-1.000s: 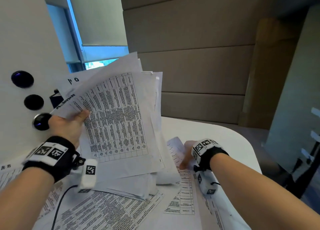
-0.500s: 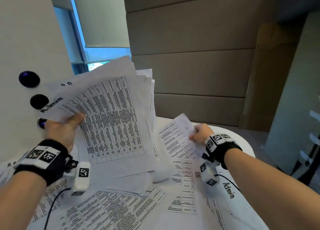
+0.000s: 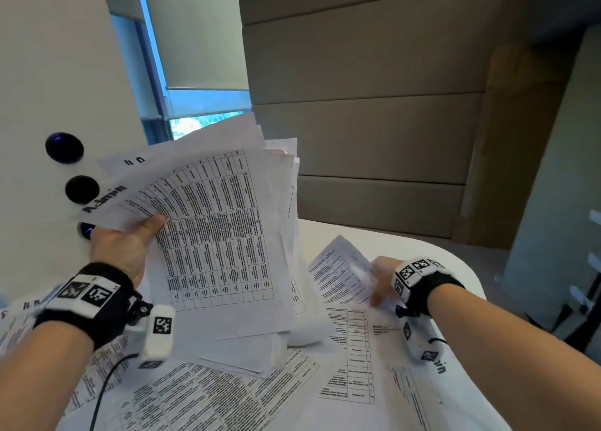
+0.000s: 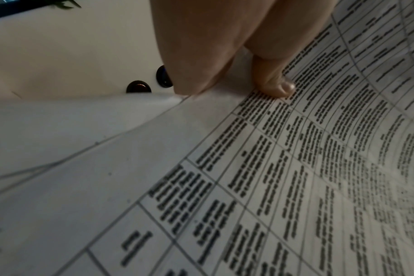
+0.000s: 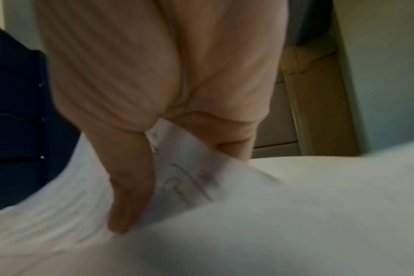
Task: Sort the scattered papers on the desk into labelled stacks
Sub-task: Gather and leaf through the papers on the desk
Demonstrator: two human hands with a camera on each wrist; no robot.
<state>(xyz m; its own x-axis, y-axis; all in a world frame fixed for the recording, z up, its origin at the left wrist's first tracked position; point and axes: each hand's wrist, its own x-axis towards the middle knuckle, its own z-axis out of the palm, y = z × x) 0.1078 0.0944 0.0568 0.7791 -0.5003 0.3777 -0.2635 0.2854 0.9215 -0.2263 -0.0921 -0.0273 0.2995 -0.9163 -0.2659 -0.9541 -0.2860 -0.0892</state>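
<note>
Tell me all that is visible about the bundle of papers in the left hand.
The bundle of papers is white printed sheets, fanned and uneven, held raised and tilted above the desk. The front sheet carries a ruled table of dense black text and curves slightly. The left hand grips its left edge, thumb pressing the printed face.

Beige panelled wall [image 3: 374, 73] at twelve o'clock — window [image 3: 208, 105] with lowered blind [image 3: 198, 30] at eleven; white rounded worktop [image 3: 390, 245] below.
</note>
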